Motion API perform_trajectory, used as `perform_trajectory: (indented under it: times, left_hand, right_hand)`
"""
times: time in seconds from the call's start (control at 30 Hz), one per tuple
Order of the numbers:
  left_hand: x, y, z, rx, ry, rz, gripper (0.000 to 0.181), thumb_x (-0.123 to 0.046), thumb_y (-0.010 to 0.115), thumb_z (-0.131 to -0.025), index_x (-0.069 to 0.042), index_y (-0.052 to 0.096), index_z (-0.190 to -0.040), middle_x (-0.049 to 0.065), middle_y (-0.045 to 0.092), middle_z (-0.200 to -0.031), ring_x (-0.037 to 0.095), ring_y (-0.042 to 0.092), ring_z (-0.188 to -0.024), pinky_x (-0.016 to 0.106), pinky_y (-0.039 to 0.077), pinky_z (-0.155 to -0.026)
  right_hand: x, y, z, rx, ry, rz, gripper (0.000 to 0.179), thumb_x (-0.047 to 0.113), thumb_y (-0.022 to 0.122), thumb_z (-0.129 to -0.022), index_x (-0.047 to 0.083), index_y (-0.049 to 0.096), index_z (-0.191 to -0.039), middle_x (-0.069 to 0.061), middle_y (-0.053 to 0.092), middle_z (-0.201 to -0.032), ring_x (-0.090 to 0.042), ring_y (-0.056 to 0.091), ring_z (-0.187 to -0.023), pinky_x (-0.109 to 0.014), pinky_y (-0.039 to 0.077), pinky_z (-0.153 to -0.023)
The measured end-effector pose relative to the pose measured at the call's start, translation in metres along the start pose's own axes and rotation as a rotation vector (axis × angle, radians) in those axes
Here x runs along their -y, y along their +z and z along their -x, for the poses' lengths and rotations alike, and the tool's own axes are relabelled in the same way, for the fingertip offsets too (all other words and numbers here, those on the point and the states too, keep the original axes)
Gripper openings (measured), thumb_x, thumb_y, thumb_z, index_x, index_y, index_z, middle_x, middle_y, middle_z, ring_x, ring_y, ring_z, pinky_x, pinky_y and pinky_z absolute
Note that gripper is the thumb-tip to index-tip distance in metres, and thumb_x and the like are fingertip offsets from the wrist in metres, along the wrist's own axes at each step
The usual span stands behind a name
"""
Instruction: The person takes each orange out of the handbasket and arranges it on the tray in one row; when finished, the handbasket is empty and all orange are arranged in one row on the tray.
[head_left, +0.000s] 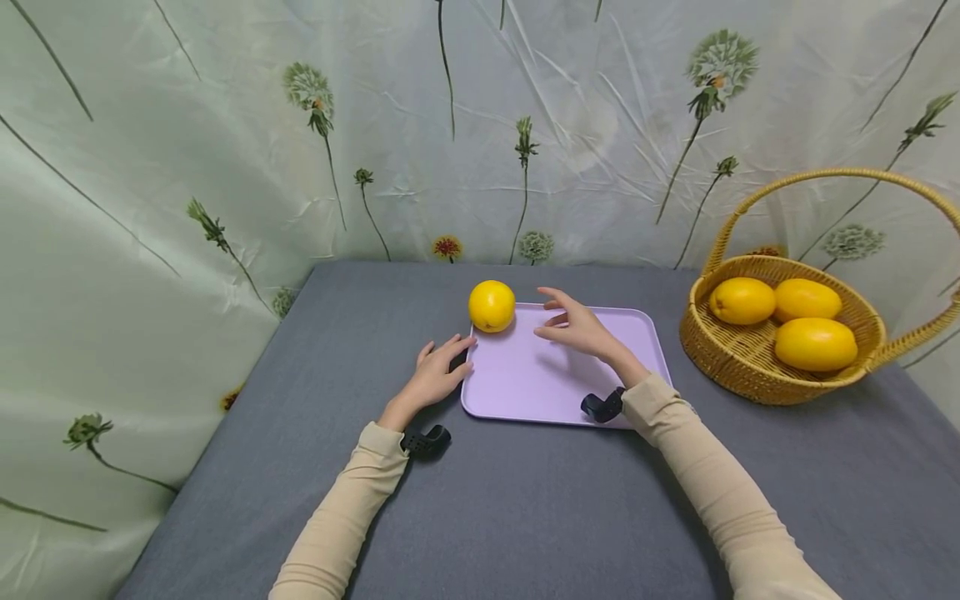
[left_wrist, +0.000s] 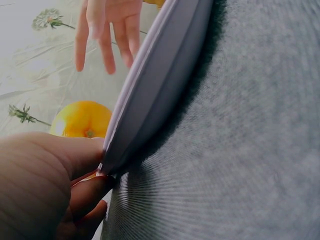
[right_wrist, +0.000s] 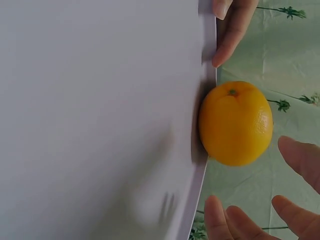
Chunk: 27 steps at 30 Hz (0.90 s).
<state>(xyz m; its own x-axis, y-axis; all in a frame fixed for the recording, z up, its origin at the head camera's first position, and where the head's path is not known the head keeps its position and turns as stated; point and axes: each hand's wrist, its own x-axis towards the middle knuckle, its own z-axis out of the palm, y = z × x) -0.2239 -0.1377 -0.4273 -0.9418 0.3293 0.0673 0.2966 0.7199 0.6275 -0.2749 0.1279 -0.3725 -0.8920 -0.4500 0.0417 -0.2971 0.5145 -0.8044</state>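
Observation:
A round orange (head_left: 492, 306) sits at the far left corner of a lilac tray (head_left: 517, 375). My left hand (head_left: 438, 372) is at the tray's left side, its thumb and a fingertip touching the rim; the left wrist view shows the thumb (left_wrist: 82, 155) right at the edge. Over the tray, to the right of the orange, hovers my right hand (head_left: 576, 325), fingers spread and apart, nothing between them. In the right wrist view the orange (right_wrist: 236, 123) stands by the rim, a short gap from the right fingertips.
A woven basket (head_left: 742, 375) with a tall handle stands to the right of the tray, holding three yellow oval fruits (head_left: 816, 344). Grey cloth (head_left: 525, 508) covers the table. A flower-printed curtain (head_left: 420, 125) hangs behind it and along its left side.

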Motion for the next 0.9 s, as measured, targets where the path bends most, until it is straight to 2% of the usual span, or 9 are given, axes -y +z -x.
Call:
perform_trajectory:
  times: [0.4,0.9]
  left_hand:
    - [0.001,0.003,-0.002,-0.003,-0.001,0.001,0.048,-0.02,0.052,-0.095,-0.007,0.043,-0.14,0.01,0.044,-0.146,0.028,0.028,-0.144,0.057,0.005,-0.116]
    - [0.002,0.003,-0.001,-0.012,0.004,-0.001,0.048,-0.021,0.052,-0.094,-0.006,0.044,-0.139,0.01,0.045,-0.146,0.029,0.029,-0.143,0.058,0.005,-0.115]
  right_hand:
    - [-0.012,-0.016,0.018,-0.063,-0.007,-0.002,0.068,0.011,0.063,-0.087,0.004,0.028,-0.146,-0.032,0.043,-0.137,-0.043,0.056,-0.115,-0.05,0.045,-0.099]
    - [-0.015,-0.051,0.044,-0.179,0.028,0.033,0.066,0.014,0.062,-0.089,0.01,0.029,-0.146,-0.028,0.046,-0.137,-0.041,0.057,-0.115,-0.05,0.045,-0.098]
